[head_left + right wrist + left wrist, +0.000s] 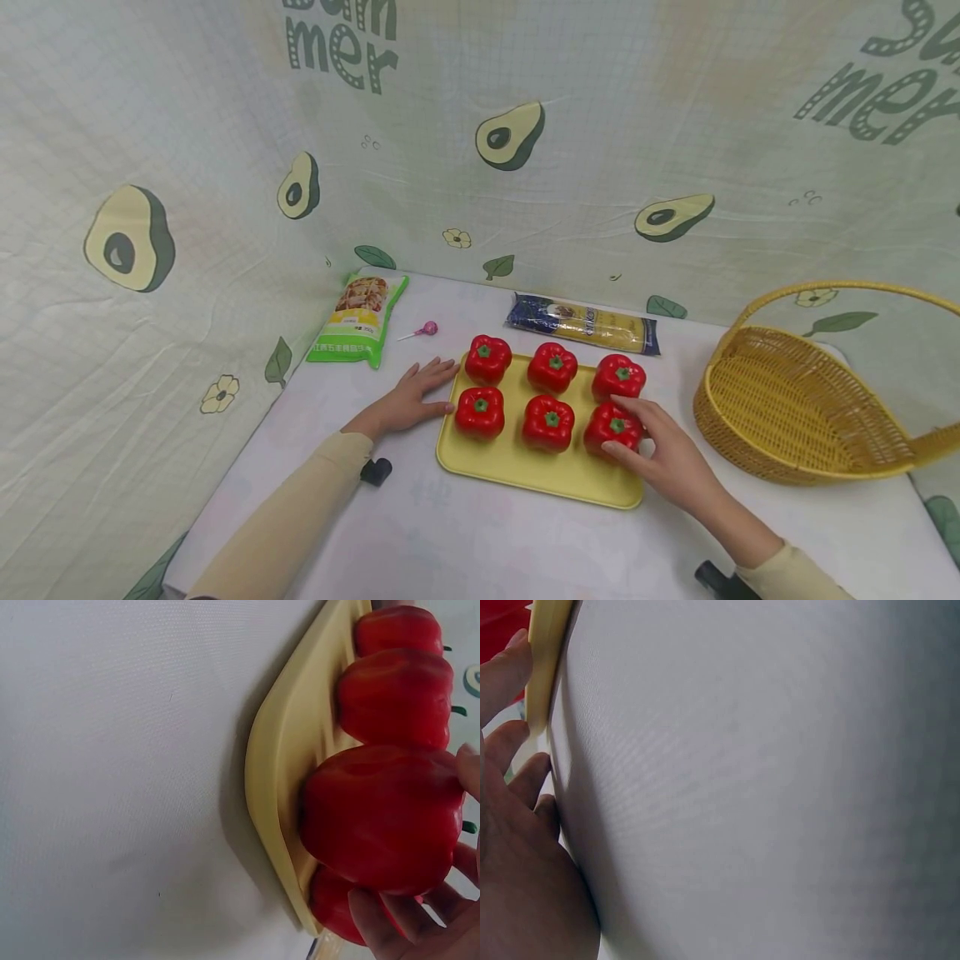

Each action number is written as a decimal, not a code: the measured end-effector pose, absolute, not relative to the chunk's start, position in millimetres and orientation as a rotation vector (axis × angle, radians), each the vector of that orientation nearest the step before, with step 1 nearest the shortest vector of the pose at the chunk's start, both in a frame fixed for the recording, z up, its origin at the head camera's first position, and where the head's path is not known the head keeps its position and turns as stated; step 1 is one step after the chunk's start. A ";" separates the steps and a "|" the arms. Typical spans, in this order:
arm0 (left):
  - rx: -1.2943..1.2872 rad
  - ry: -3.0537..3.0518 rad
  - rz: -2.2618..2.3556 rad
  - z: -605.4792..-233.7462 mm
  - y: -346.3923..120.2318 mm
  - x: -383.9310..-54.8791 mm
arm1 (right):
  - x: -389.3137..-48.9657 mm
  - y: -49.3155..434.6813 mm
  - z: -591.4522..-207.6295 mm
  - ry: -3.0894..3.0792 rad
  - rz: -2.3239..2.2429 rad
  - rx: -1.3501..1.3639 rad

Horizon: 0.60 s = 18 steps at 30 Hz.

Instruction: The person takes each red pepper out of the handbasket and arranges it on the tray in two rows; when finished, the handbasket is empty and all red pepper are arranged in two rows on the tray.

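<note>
Several red bell peppers (549, 422) stand in two rows on a yellow rectangular tray (525, 475). My right hand (667, 454) grips the front-right bell pepper (613, 427), thumb at its near side and fingers at its far side. In the right wrist view that bell pepper (382, 817) sits on the tray (270, 765), my fingers (375, 919) curving about it. At the tray's left edge rests my left hand (408, 400), fingers spread and fairly straight. The left wrist view has its thumb and a fingertip touching the tray's rim (544, 667).
A yellow wicker basket (795, 408) with a tall handle stands to the right. Behind the tray lies a blue and yellow pasta packet (585, 323). A green and white food bag (360, 317) and a pink lollipop (428, 327) lie at the back left. Patterned cloth encloses the table.
</note>
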<state>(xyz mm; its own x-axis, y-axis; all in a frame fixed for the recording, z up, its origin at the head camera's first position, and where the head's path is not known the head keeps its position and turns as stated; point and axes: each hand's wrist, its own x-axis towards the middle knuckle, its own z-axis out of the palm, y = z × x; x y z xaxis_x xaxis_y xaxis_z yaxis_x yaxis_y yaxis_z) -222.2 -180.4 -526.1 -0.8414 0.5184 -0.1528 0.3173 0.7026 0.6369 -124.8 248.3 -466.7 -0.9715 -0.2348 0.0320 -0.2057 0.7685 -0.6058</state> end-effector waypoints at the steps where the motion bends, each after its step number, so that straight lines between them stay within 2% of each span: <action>1: 0.656 2.591 0.884 -525.8 -180.2 -222.2 | -124.7 248.3 -466.6 2.911 -0.988 -0.359; 18: 0.643 2.595 0.857 -523.4 -179.0 -221.9 | -120.6 260.4 -464.7 2.991 -0.947 -0.387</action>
